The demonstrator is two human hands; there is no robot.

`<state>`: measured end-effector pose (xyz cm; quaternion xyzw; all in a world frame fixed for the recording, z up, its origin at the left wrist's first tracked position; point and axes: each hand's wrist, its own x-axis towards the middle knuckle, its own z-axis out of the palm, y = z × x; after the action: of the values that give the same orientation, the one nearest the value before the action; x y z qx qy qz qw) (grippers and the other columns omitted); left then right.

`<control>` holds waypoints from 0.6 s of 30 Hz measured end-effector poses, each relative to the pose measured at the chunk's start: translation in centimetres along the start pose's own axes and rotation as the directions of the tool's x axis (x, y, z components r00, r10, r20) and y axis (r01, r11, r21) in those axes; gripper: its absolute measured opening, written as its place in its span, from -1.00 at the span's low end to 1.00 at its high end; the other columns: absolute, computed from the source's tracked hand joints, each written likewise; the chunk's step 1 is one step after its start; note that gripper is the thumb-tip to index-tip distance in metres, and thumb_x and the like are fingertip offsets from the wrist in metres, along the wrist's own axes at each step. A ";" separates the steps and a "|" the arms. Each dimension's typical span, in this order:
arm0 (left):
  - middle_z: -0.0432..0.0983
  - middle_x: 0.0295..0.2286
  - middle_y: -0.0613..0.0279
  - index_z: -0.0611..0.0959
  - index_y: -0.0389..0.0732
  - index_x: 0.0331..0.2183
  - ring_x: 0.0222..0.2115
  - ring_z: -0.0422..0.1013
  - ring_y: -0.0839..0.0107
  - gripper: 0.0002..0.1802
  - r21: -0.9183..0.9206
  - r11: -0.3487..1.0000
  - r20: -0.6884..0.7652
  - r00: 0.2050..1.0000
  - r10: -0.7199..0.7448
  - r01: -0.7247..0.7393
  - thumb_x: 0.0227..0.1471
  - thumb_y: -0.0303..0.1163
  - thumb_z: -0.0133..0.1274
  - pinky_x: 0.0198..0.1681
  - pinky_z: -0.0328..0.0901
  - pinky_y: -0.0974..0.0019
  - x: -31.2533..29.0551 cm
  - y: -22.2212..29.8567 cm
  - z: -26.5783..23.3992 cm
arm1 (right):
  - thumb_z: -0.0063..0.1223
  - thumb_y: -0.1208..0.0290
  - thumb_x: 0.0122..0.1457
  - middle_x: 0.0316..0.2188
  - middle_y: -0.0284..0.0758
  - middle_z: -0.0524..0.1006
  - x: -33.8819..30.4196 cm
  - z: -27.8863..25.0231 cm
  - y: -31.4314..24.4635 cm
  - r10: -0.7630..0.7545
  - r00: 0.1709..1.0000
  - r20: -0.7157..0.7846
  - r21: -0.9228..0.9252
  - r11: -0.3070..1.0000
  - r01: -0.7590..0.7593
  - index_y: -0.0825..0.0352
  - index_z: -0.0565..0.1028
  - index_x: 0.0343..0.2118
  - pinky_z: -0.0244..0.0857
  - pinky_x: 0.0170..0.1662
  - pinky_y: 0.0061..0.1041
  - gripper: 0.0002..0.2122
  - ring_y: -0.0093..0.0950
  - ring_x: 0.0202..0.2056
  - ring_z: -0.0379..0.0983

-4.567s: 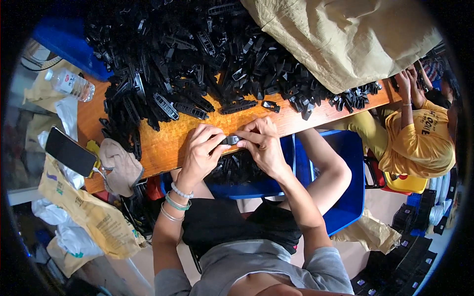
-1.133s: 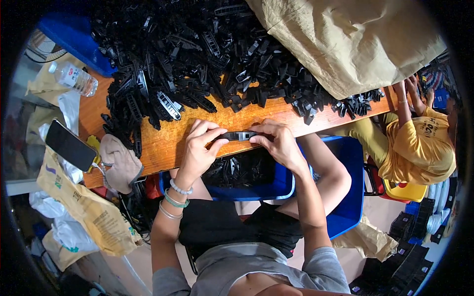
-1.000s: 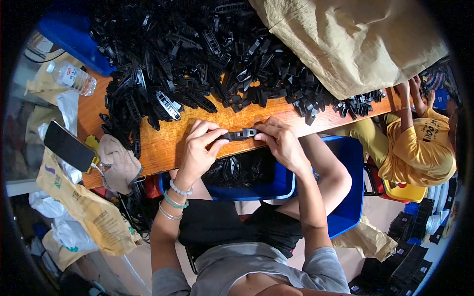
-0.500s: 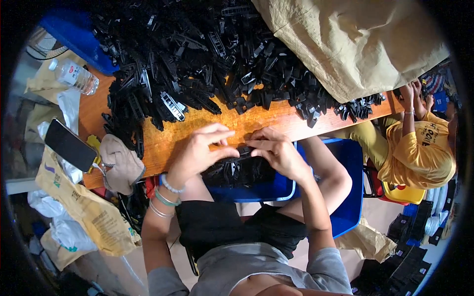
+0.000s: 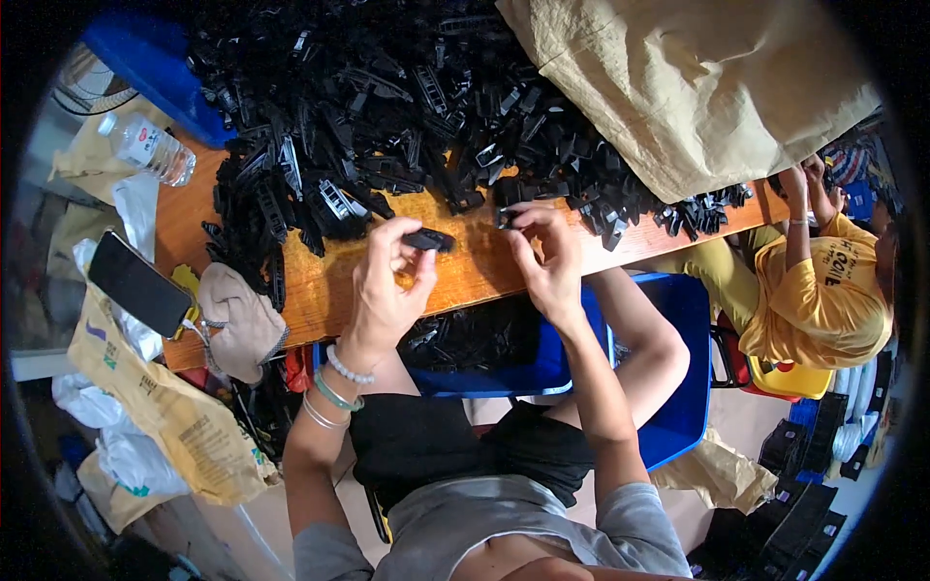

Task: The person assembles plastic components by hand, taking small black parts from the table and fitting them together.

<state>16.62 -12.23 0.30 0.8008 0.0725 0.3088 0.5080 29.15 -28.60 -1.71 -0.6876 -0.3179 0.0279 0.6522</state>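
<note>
My left hand [image 5: 384, 286] pinches an elongated black plastic part [image 5: 429, 240] between thumb and fingers, above the near part of the wooden table. To its right, my right hand [image 5: 554, 263] has thumb and fingers curled round a smaller black plastic piece [image 5: 506, 219], close to the near edge of the heap. The two parts are apart from each other. Beyond both hands spreads a big heap of black plastic parts [image 5: 358, 126], some long and slotted, others short and blocky. The exact shape of each held part is blurred.
Below the table edge a blue bin [image 5: 484, 383] holds more black parts. A tan sack [image 5: 678, 87] covers the far right. At the left are a phone [image 5: 139, 287], a water bottle [image 5: 147, 147] and a beige cloth [image 5: 237, 320]. Another person [image 5: 823, 290] sits at the right.
My hands were close together over a black part at the table's near edge. They have moved apart and farther over the table, each now with a black piece.
</note>
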 end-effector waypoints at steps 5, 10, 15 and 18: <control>0.48 -0.32 0.11 0.54 -0.36 -0.17 -0.47 0.50 0.45 -0.73 -0.278 0.918 0.151 0.957 -0.249 0.283 0.01 -0.65 0.13 -0.43 0.44 0.42 -1.6 -1.6 0.5 | 0.01 0.60 0.22 -0.38 -0.42 0.45 -1.3 -0.1 -0.3 0.165 0.983 -0.082 0.086 0.984 -0.158 0.38 0.46 -0.20 0.24 -0.33 -0.71 -0.89 -0.73 -0.39 0.31; 0.44 -0.32 0.08 0.58 -0.30 -0.30 -0.30 0.42 0.16 -0.75 0.242 0.967 0.132 0.990 0.046 -0.077 -0.13 -0.63 0.20 -0.22 0.35 0.21 -0.7 -1.4 0.4 | -0.04 0.72 0.13 -0.37 -0.27 0.49 -0.9 0.0 -1.0 0.121 0.992 0.030 -0.325 0.940 -0.105 0.39 0.52 -0.12 0.33 -0.28 -0.54 -0.74 -0.49 -0.39 0.44; 0.42 -0.32 0.05 0.56 -0.30 -0.33 -0.25 0.37 0.08 -0.76 0.267 0.962 0.137 0.990 0.027 -0.063 -0.15 -0.62 0.19 -0.15 0.30 0.15 -0.8 -1.1 0.5 | -0.05 0.75 0.02 -0.27 -0.12 0.47 0.1 -0.1 -1.7 -0.076 0.970 0.233 -0.500 0.846 0.186 0.39 0.53 -0.10 0.34 -0.13 -0.38 -0.65 -0.21 -0.24 0.44; 0.42 -0.33 0.06 0.55 -0.30 -0.34 -0.25 0.37 0.09 -0.76 0.271 0.958 0.144 0.988 0.051 -0.089 -0.16 -0.63 0.19 -0.16 0.31 0.15 -1.0 -1.2 0.3 | -0.02 0.73 -0.03 -0.27 -0.12 0.46 1.2 0.0 -1.4 -0.112 0.931 0.348 -0.595 0.740 0.312 0.39 0.54 -0.10 0.35 -0.12 -0.33 -0.63 -0.17 -0.23 0.42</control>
<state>16.27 -12.34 -1.19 0.8851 0.0520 0.2585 0.3834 29.55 -28.09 0.00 -0.8155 -0.4769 -0.0573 0.3228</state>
